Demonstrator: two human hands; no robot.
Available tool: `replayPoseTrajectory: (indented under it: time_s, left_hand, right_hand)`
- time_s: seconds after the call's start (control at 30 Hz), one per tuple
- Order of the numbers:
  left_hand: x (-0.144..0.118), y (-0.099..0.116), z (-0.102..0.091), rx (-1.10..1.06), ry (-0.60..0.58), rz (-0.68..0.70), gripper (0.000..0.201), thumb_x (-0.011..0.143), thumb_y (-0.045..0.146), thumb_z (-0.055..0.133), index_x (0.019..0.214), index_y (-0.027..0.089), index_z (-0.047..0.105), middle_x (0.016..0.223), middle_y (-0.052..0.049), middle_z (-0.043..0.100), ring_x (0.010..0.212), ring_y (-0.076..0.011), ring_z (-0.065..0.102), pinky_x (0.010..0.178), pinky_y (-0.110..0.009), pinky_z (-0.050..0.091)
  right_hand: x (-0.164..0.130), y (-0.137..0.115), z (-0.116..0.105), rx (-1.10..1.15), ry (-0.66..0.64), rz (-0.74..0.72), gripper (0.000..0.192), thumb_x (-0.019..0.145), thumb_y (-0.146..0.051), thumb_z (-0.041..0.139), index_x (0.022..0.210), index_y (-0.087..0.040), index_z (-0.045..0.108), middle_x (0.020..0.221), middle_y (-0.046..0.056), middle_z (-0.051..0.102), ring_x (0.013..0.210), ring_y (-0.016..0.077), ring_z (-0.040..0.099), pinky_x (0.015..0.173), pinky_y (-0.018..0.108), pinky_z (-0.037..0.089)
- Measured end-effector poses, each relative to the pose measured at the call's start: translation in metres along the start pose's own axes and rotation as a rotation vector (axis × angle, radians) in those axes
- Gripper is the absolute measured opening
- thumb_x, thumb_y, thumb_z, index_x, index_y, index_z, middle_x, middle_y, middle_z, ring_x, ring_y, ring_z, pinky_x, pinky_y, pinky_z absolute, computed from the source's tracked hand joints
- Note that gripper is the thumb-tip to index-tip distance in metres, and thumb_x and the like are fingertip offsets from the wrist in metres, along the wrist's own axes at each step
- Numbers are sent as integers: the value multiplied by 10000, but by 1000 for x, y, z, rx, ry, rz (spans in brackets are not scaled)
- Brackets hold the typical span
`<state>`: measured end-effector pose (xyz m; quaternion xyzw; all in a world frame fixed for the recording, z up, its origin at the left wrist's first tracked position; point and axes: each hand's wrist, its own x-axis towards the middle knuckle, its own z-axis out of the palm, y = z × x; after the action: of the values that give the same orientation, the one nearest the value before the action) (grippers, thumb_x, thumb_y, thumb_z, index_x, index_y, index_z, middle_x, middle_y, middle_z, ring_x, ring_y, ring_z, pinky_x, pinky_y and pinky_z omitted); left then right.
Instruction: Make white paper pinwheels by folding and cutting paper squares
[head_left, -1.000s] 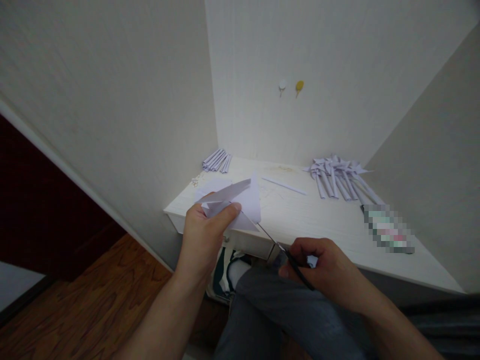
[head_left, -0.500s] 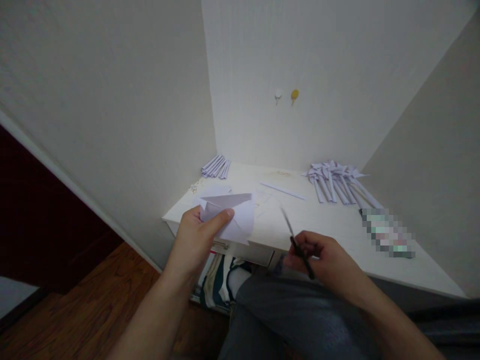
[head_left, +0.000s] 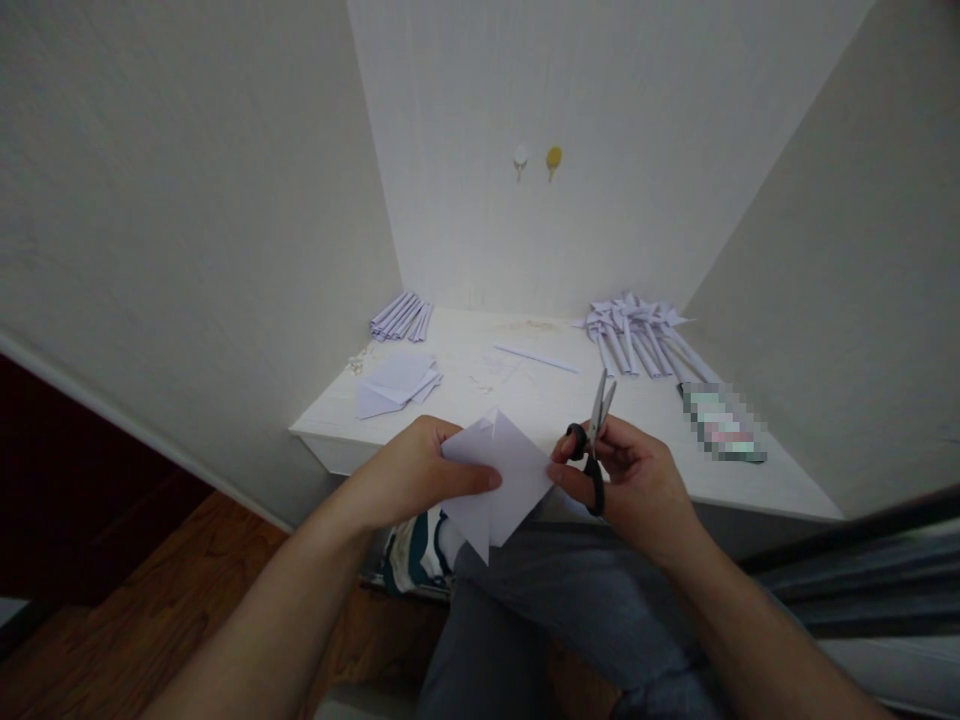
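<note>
My left hand (head_left: pixel 427 470) grips a white sheet of paper (head_left: pixel 517 475) with slits and folds in it, thumb on top. Black-handled scissors (head_left: pixel 598 425) hang on the fingers of my right hand (head_left: pixel 630 475), blades pointing up and slightly parted. The right thumb and a fingertip touch the paper's right corner. Behind the left hand, more cut white paper pieces (head_left: pixel 401 380) lie in a loose pile on the white desktop (head_left: pixel 480 335).
Rolled paper sticks (head_left: pixel 403 318) lie at the back left, one single stick (head_left: pixel 536 358) in the middle. Paper pinwheels (head_left: pixel 637 330) are heaped at the back right, near a blurred phone-like object (head_left: pixel 724 422). Walls enclose the desk; two hooks (head_left: pixel 553 158) hang on the back one.
The paper has come toward me and turned so a corner points right. My right hand with the scissors has moved up to it. The view has shifted, uncovering the paper pile.
</note>
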<state>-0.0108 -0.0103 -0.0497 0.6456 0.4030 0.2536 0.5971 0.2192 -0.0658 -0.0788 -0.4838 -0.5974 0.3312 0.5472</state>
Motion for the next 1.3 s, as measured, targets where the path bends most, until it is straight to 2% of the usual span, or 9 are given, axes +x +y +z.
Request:
replayPoseTrajectory:
  time_s: [0.07, 0.2, 0.3, 0.43, 0.7, 1.0, 1.1, 1.2, 1.3]
  left_hand:
    - [2, -1, 0, -74, 50, 23, 154, 661, 302, 842, 720, 167, 798, 734, -111, 777, 585, -245, 698, 514, -313, 545]
    - [6, -8, 14, -451, 309, 137, 247, 635, 284, 879, 826, 161, 781, 714, -56, 759, 551, -161, 656, 519, -232, 501]
    - [9, -15, 34, -636, 282, 152, 356, 672, 293, 863, 983, 142, 777, 868, -92, 789, 721, -198, 716, 689, -284, 560]
    - [13, -20, 50, -592, 305, 105, 358, 675, 317, 865, 973, 132, 790, 885, -92, 800, 784, -228, 729, 749, -314, 568]
    - [14, -19, 45, -489, 344, 95, 356, 663, 369, 875, 943, 160, 808, 898, -85, 806, 801, -234, 729, 753, -322, 573]
    - [13, -24, 46, -562, 361, 132, 332, 706, 326, 853, 979, 146, 791, 932, -81, 800, 841, -222, 726, 800, -318, 574]
    - [12, -19, 43, -608, 430, 146, 355, 706, 318, 847, 1002, 136, 776, 936, -77, 791, 798, -204, 717, 715, -288, 580]
    - [7, -9, 35, -645, 517, 167, 426, 681, 297, 846, 1063, 135, 748, 909, -58, 776, 685, -180, 687, 536, -253, 548]
    - [0, 1, 26, -663, 595, 218, 497, 658, 267, 850, 1120, 137, 720, 933, -47, 765, 653, -162, 673, 475, -229, 526]
  right_hand:
    - [1, 0, 1, 28, 29, 30, 231, 682, -273, 839, 761, -205, 633, 765, 27, 713, 724, 182, 662, 684, 303, 533]
    - [5, 3, 5, 127, 155, 155, 299, 627, -332, 873, 741, -199, 631, 719, 23, 706, 637, 159, 627, 595, 273, 506]
    - [6, 5, 8, 199, 240, 208, 340, 580, -350, 898, 735, -196, 637, 701, 16, 699, 608, 143, 605, 561, 251, 489]
    - [6, 4, 11, 248, 256, 226, 360, 538, -344, 913, 713, -191, 638, 674, 5, 690, 582, 131, 594, 539, 238, 479]
    - [5, 5, 14, 291, 227, 264, 329, 528, -285, 915, 699, -186, 652, 647, -10, 685, 562, 109, 576, 528, 212, 450]
    - [1, 5, 19, 271, 164, 276, 351, 542, -321, 924, 703, -186, 643, 635, -17, 667, 560, 103, 541, 524, 209, 417]
    - [3, 2, 15, 265, 124, 260, 362, 551, -346, 932, 711, -188, 649, 634, -21, 666, 572, 105, 547, 537, 213, 420]
    - [4, -2, 9, 231, -30, 319, 354, 552, -376, 925, 679, -182, 657, 628, -1, 685, 573, 124, 568, 525, 226, 424]
    - [3, -4, 4, 148, -244, 407, 310, 582, -373, 907, 693, -171, 699, 642, 17, 704, 590, 143, 598, 531, 237, 433]
